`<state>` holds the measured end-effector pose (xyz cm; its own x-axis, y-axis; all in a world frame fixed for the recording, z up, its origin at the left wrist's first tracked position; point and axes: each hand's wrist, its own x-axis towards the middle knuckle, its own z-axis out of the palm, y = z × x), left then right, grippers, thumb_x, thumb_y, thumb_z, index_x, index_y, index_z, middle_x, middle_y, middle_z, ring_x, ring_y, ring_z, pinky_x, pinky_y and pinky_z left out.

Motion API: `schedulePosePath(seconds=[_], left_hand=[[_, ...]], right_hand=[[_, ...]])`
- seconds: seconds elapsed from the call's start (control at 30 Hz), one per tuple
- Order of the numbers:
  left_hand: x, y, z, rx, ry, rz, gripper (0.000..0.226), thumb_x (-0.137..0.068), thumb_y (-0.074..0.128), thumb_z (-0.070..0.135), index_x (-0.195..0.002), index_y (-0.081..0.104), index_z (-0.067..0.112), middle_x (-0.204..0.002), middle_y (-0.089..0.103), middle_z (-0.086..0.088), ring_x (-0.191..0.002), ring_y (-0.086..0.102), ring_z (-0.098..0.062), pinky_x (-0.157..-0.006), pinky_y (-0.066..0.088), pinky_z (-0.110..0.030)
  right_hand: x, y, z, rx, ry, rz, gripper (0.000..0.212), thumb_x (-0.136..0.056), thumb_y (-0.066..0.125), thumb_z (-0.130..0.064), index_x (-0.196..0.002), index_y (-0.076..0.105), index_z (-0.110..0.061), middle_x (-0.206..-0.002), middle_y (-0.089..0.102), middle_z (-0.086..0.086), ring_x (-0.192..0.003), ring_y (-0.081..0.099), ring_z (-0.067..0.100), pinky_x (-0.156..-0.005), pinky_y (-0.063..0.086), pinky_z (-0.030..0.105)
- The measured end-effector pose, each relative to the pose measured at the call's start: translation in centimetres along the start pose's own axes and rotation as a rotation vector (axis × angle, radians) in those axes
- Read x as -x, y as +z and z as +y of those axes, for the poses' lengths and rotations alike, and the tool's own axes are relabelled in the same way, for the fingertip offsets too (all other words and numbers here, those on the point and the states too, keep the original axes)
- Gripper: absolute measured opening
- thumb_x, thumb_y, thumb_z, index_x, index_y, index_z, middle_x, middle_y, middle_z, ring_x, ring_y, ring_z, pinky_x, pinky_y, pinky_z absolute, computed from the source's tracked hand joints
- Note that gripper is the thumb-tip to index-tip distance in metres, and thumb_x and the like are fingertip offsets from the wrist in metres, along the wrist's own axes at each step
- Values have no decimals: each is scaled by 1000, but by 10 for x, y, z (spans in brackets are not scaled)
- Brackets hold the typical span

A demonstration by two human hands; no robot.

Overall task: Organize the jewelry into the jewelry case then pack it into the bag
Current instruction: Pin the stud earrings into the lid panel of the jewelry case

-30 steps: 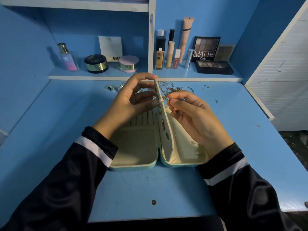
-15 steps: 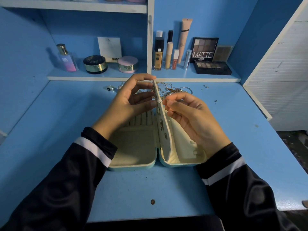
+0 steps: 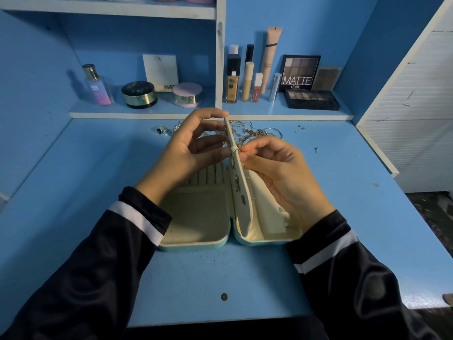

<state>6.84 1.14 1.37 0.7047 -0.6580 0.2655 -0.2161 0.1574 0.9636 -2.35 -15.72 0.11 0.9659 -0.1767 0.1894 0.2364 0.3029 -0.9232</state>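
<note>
Barely shifted since a second ago; only a slight creep inward of the right hand [image 3: 282, 173], fingertips now against the right face of the hinged flap [image 3: 241, 192]; same hold by the left hand [image 3: 188, 153] as before, gripping the flap upright, thumb on its top edge, fingers spread along its left face; right thumb and forefinger pinched together at the flap, probably on a small earring [image 3: 241, 151], though too tiny to tell for sure; jewelry case [image 3: 196, 217] lying open directly beneath both hands, left tray under the left wrist, right tray under the right palm; flap standing edge-on between the two hands, long axis running away from the body, reachable from either side, right hand nearer its studded face; loose jewelry pile [image 3: 255, 131] just beyond the fingertips, slightly closer to the right hand; ring [image 3: 162, 130] beyond and left of the left hand; likely next: seating the piece through the flap, left fingers bracing behind; no bag in view
</note>
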Motion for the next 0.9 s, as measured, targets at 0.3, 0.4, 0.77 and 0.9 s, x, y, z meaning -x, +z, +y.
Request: schedulePosePath(seconds=[0.3, 0.4, 0.77, 0.9], left_hand=[[0, 0, -1, 4, 3, -5, 53, -72, 78, 25, -118, 54, 35, -120, 59, -5, -115, 65, -20, -94, 53, -32], [0, 0, 0, 2, 2, -8, 54, -72, 77, 24, -119, 53, 33, -123, 57, -10, -116, 64, -21, -96, 53, -34], [0, 0, -1, 8, 8, -4, 51, -72, 79, 25, -115, 56, 40, -120, 60, -3, -116, 64, -20, -94, 53, -33], [0, 0, -1, 0, 0, -3, 54, -73, 80, 22, -118, 53, 34, -120, 60, -4, -115, 65, -19, -91, 55, -31]], right_hand=[[0, 0, 1, 48, -21, 16, 17, -69, 71, 0, -86, 67, -1, -76, 71, 4, -73, 65, 14, -73, 54, 22], [0, 0, 1, 54, -24, 6, 17, -70, 72, 0, -86, 68, -2, -78, 71, 5, -74, 66, 15, -73, 54, 23], [-1, 0, 4, 29, -47, 12, 15, -73, 72, 4, -84, 71, -5, -80, 71, 7, -75, 66, 16, -74, 53, 23], [0, -1, 3, 32, -45, 4, 16, -75, 71, 7, -85, 71, -7, -80, 71, 6, -75, 66, 16, -74, 53, 22]])
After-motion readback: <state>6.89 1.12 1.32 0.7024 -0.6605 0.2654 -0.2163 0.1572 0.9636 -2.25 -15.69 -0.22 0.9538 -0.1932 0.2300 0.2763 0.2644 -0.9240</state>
